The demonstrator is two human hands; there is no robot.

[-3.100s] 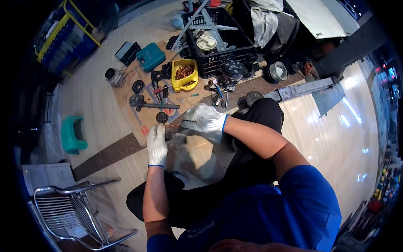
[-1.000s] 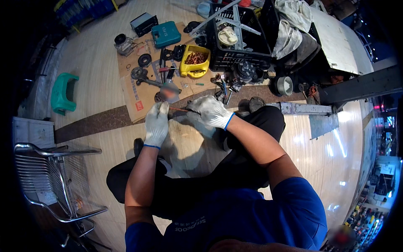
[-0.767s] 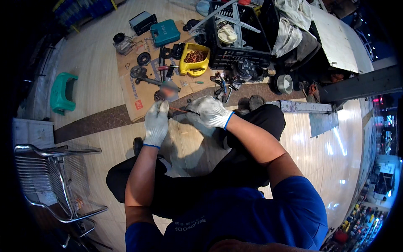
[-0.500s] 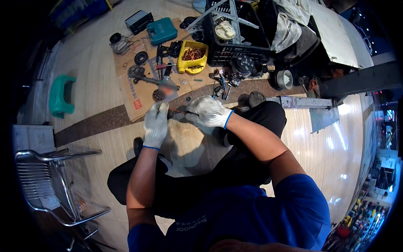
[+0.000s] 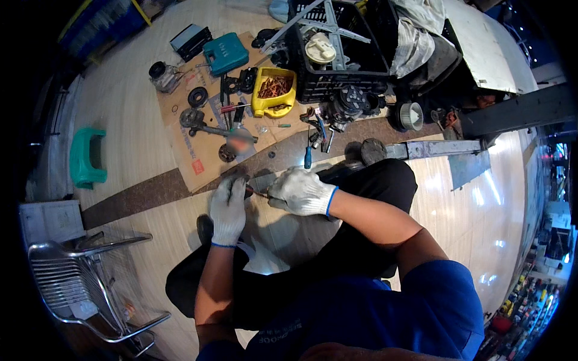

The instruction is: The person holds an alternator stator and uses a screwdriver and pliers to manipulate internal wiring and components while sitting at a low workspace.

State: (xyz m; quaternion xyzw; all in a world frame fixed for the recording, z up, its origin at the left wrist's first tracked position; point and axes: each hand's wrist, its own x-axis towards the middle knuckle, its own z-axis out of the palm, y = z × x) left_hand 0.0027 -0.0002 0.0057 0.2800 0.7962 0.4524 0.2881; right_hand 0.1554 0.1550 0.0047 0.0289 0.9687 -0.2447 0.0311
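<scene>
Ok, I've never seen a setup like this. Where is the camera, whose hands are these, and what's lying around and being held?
There is no machine here, just a person's left hand and right hand in white gloves. The view comes from a fisheye camera on that person's head, looking down, so straight edges bend toward the rim. Pinched between the hands is a small reddish piece, too small to name. Ahead, a cardboard sheet on the floor bears a teal case, a cut-open yellow jug of reddish bits and loose parts. A black crate stands beyond, and a blue screwdriver lies just past the right hand.
</scene>
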